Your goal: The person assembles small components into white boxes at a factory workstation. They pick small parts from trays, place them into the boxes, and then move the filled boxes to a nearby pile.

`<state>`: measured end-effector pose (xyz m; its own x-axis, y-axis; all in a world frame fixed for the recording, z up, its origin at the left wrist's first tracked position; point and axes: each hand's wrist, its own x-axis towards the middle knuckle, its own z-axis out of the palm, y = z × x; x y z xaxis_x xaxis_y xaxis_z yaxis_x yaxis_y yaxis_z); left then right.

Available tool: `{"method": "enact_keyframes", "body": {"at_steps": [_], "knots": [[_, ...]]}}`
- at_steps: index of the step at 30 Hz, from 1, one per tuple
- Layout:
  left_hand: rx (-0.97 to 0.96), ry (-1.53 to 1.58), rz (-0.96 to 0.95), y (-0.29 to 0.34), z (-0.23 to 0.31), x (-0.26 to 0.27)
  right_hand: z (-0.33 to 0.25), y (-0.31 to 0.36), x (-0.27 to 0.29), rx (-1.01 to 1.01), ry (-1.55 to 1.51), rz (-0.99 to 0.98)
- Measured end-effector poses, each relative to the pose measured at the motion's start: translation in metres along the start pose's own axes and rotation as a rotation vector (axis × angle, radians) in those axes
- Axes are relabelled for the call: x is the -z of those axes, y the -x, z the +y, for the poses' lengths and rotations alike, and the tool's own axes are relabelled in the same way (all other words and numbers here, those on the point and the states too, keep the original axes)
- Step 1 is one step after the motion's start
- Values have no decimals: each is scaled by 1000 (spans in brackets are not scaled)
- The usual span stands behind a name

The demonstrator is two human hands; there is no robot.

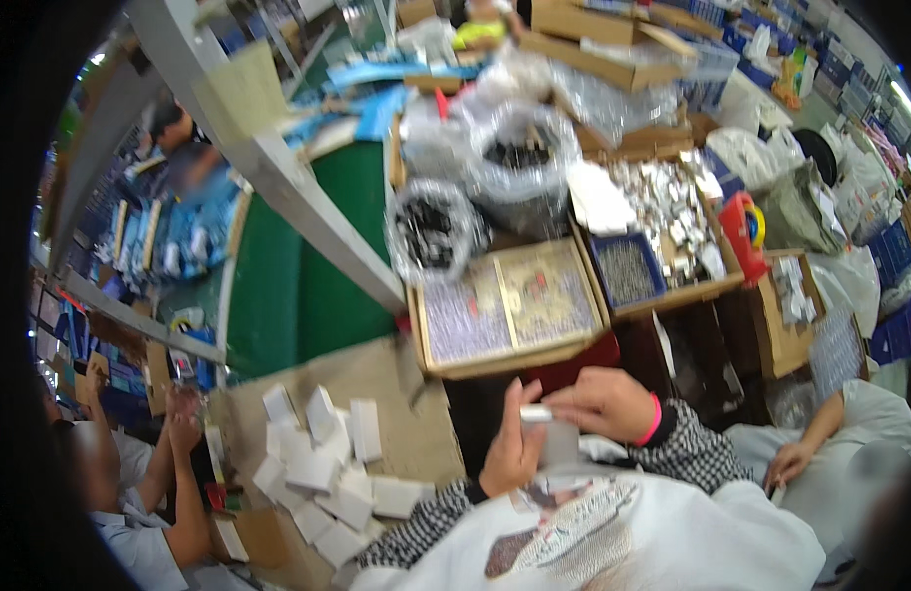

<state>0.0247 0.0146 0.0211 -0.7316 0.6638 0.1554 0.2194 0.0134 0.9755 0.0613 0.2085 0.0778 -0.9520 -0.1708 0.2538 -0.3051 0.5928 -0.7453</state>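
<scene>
Close to my body I hold a small white box [560, 441] between both hands. My left hand [512, 445] is closed round its left side, thumb and fingers pointing up. The fingers of my right hand [609, 402] bend over the top edge of that box, at what looks like its end flap. A pink band circles my right wrist. To the left, a loose heap of similar white boxes [315, 463] lies on a brown cardboard sheet [240, 394].
Ahead stands a shallow carton [509, 357] with two sections of small parts. Beyond it are bags of black parts [428, 231] and a carton of metal pieces [672, 212] with a blue tray [628, 268]. A red tape dispenser [743, 236] is at the right. Co-workers sit on both sides.
</scene>
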Motion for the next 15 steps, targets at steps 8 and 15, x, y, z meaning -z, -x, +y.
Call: {"method": "enact_keyframes", "body": {"at_steps": [8,15], "knots": [[41,-12,-107,-2,6,-5,-7,10,1,-154,74,80],[91,-116,-104,-4,12,-9,-5,6,5,-62,120,62]]}}
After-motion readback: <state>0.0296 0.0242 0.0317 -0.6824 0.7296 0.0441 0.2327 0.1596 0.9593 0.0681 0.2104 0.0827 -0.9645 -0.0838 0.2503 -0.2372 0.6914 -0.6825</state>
